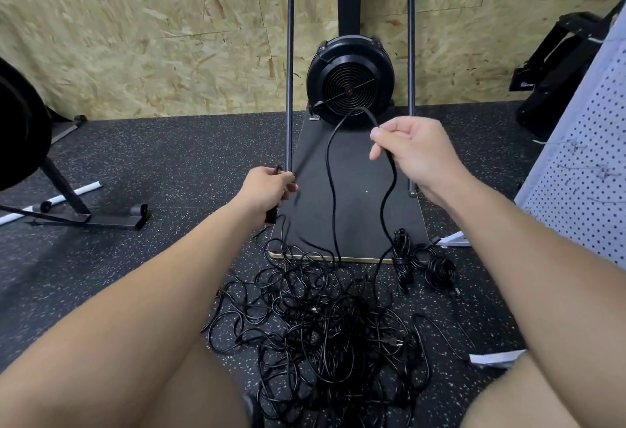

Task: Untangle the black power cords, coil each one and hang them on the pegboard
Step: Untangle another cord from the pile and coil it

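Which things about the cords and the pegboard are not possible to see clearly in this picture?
- Head view: cord count in the tangled pile; overlapping loops hide it.
- Pile's near edge: hidden by the knees and the bottom frame edge.
- What the left hand holds besides cord: hidden inside its grip.
- Pegboard: cut by the right edge; its hooks are too small to tell.
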The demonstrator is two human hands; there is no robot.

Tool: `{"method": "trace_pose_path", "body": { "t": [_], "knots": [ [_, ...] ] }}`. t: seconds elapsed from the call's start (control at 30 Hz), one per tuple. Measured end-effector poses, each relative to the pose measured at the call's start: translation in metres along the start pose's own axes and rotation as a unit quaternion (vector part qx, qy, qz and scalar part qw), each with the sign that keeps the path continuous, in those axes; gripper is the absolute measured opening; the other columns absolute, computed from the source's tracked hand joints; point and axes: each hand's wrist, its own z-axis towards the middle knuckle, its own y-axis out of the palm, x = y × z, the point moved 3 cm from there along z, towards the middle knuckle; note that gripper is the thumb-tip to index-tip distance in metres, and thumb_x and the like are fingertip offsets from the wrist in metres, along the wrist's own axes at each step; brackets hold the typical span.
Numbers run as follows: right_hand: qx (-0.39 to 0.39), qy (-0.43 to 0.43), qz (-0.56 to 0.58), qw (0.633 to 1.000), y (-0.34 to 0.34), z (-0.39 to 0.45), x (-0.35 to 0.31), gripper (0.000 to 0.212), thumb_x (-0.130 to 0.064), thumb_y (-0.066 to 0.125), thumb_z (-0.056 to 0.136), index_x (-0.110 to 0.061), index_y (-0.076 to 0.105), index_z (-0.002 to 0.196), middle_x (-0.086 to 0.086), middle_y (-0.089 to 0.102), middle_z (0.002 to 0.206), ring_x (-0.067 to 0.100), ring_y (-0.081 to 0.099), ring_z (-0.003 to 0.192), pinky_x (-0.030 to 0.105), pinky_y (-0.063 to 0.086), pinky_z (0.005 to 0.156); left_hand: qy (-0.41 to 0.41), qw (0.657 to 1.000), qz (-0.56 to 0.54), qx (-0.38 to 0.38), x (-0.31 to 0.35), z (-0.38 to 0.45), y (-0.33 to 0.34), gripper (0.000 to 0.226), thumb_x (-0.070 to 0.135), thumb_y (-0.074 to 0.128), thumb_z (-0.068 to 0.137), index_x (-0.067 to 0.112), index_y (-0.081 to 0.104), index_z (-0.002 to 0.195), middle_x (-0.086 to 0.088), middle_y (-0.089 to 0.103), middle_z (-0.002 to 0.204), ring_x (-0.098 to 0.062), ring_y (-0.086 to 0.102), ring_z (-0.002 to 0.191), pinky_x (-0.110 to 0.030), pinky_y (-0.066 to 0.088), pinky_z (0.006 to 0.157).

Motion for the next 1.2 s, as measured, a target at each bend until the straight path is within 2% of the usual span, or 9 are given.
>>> {"method": "trace_pose_path", "body": {
  "t": [0.07, 0.17, 0.33, 0.53, 0.67, 0.77, 0.9, 1.03, 1.2],
  "knots": [
    [-0.005, 0.001, 0.033, 0.999, 0.000, 0.001, -0.001, 0.025, -0.027, 0.075, 0.100, -0.007, 0.082, 0.086, 0.004, 0.072, 0.071, 0.008, 0.036, 0.049, 0.015, 0.030, 0.053, 0.017, 0.999, 0.003, -0.032, 0.004, -0.008, 0.007, 0.011, 0.012, 0.071, 0.100, 0.004, 0.078, 0.100, -0.007, 0.074, 0.083, -0.015, 0.051, 0.064, -0.026, 0.034, 0.052],
    [-0.036, 0.025, 0.102, 0.994, 0.013, 0.001, -0.001, 0.026, -0.022, 0.076, 0.102, 0.003, 0.077, 0.094, 0.030, 0.067, 0.080, 0.017, 0.034, 0.055, 0.030, 0.027, 0.050, 0.041, 0.989, -0.018, -0.144, 0.013, -0.033, 0.035, 0.015, 0.013, 0.079, 0.096, 0.002, 0.083, 0.106, -0.006, 0.074, 0.086, -0.011, 0.050, 0.062, -0.024, 0.032, 0.053],
    [-0.035, 0.040, 0.108, 0.993, 0.032, -0.002, 0.001, 0.026, -0.019, 0.074, 0.103, 0.008, 0.073, 0.100, 0.021, 0.077, 0.086, 0.016, 0.050, 0.060, 0.029, 0.043, 0.053, 0.056, 0.969, -0.017, -0.240, 0.012, -0.064, 0.088, 0.022, 0.013, 0.085, 0.093, 0.010, 0.084, 0.115, -0.007, 0.064, 0.082, -0.011, 0.049, 0.064, -0.023, 0.034, 0.057],
    [-0.055, 0.070, 0.096, 0.991, 0.030, -0.004, 0.010, 0.020, -0.019, 0.074, 0.104, 0.001, 0.078, 0.104, 0.022, 0.080, 0.104, 0.015, 0.062, 0.069, 0.030, 0.056, 0.066, 0.086, 0.972, -0.015, -0.218, 0.010, -0.066, 0.097, 0.021, 0.027, 0.084, 0.097, 0.007, 0.077, 0.092, -0.007, 0.056, 0.074, -0.014, 0.044, 0.064, -0.024, 0.031, 0.055],
    [-0.076, 0.109, -0.040, 0.990, 0.024, -0.005, 0.023, 0.014, -0.009, 0.066, 0.105, -0.003, 0.079, 0.102, 0.019, 0.081, 0.096, 0.016, 0.066, 0.063, 0.028, 0.054, 0.057, 0.092, 0.986, -0.034, -0.132, 0.013, -0.050, 0.085, 0.023, 0.026, 0.080, 0.100, 0.003, 0.081, 0.096, -0.004, 0.070, 0.086, -0.013, 0.051, 0.069, -0.024, 0.032, 0.055],
    [-0.173, 0.146, -0.158, 0.961, 0.031, -0.014, 0.043, 0.025, 0.007, 0.058, 0.100, -0.006, 0.079, 0.102, 0.009, 0.082, 0.084, 0.019, 0.076, 0.065, 0.027, 0.055, 0.054, 0.095, 0.988, -0.049, -0.116, 0.018, -0.044, 0.078, 0.024, 0.025, 0.077, 0.103, 0.002, 0.083, 0.104, -0.001, 0.070, 0.086, -0.010, 0.052, 0.067, -0.023, 0.030, 0.053],
    [-0.339, 0.191, -0.180, 0.903, 0.048, -0.034, 0.061, 0.018, -0.005, 0.071, 0.098, -0.008, 0.073, 0.115, 0.010, 0.083, 0.107, 0.032, 0.082, 0.099, 0.041, 0.062, 0.079, 0.102, 0.984, -0.091, -0.112, 0.027, -0.041, 0.075, 0.027, 0.027, 0.074, 0.104, 0.001, 0.082, 0.107, -0.002, 0.068, 0.088, -0.008, 0.053, 0.067, -0.023, 0.027, 0.053],
    [-0.391, 0.195, -0.222, 0.871, 0.050, -0.044, 0.066, 0.026, -0.019, 0.066, 0.108, 0.006, 0.069, 0.112, 0.006, 0.084, 0.105, 0.024, 0.081, 0.095, 0.036, 0.060, 0.078, 0.093, 0.969, -0.205, -0.100, 0.042, -0.032, 0.059, 0.020, 0.027, 0.072, 0.106, 0.010, 0.081, 0.110, 0.001, 0.070, 0.090, -0.006, 0.054, 0.069, -0.020, 0.027, 0.054],
    [-0.251, 0.122, -0.205, 0.938, 0.044, -0.026, 0.050, 0.019, -0.015, 0.066, 0.106, -0.003, 0.075, 0.096, 0.005, 0.083, 0.091, 0.014, 0.073, 0.073, 0.029, 0.057, 0.066, 0.047, 0.986, -0.145, -0.070, 0.036, -0.020, 0.039, 0.032, 0.031, 0.067, 0.109, 0.002, 0.076, 0.120, -0.004, 0.076, 0.093, -0.009, 0.056, 0.065, -0.022, 0.032, 0.054]
  ]
}}
